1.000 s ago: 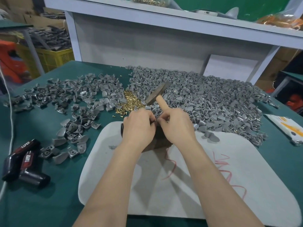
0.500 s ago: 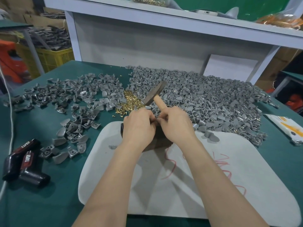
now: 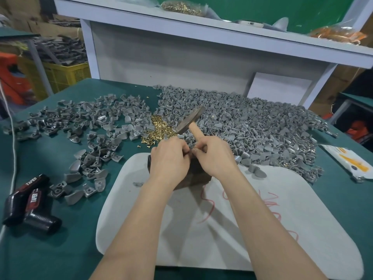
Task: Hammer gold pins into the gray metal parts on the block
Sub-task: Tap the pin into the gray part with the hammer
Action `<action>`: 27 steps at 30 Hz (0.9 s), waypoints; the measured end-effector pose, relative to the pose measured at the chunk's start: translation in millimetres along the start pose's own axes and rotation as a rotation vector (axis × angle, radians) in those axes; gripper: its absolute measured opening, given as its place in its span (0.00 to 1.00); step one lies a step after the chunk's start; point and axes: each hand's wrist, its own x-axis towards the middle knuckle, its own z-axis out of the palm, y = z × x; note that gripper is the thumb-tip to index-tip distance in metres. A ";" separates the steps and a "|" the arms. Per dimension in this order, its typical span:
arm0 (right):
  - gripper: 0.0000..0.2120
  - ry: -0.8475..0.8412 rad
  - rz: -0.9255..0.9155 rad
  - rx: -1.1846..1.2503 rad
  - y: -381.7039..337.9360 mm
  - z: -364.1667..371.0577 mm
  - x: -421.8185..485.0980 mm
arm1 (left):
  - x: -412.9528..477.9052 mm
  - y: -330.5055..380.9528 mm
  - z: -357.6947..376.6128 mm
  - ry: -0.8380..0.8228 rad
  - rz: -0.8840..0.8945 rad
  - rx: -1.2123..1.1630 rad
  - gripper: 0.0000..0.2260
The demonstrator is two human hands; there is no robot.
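A person is working at a green table (image 3: 50,239), viewed down their own forearms; both hands are meeting over a dark block (image 3: 194,176) sitting on a white pad (image 3: 262,219). The right hand (image 3: 217,156) is curling around the wooden handle of a hammer (image 3: 189,120), whose head is tilting up and away, off the block. The left hand (image 3: 170,158) is bunching its fingers against the right fingertips, seemingly pinching something small; what it is pinching is hidden. A small heap of gold pins (image 3: 159,128) is lying just beyond the hands; a large pile of gray metal parts (image 3: 262,128) is spreading to the right. This is looking like the setting step, with a pin being seated in a part on the block; the next move is calling for steadying fingers kept clear of the hammer's path, then a short, square tap.
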 end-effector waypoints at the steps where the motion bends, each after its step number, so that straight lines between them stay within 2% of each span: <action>1: 0.05 0.003 -0.006 0.005 0.3 0.3 0.2 | 0.1 0.0 0.2 0.001 -0.002 0.000 0.03; 8: 0.05 -0.010 0.024 0.041 1.4 -0.7 0.6 | 0.4 -0.2 0.0 0.003 0.005 0.010 0.02; 13: 0.08 0.016 0.010 -0.025 -4.1 -0.7 -3.7 | 0.2 0.2 0.3 0.004 0.001 0.013 0.04; 16: 0.04 0.033 0.000 -0.053 -6.4 -0.2 -5.3 | 0.4 0.0 0.8 0.008 0.011 0.013 0.04; 20: 0.14 0.063 -0.043 -0.142 -7.7 1.3 -5.9 | 1.3 -0.3 1.5 0.009 0.029 0.027 0.05; 27: 0.15 0.107 -0.038 -0.198 -9.5 4.7 -6.6 | 2.2 -0.1 1.6 0.013 0.047 0.045 0.06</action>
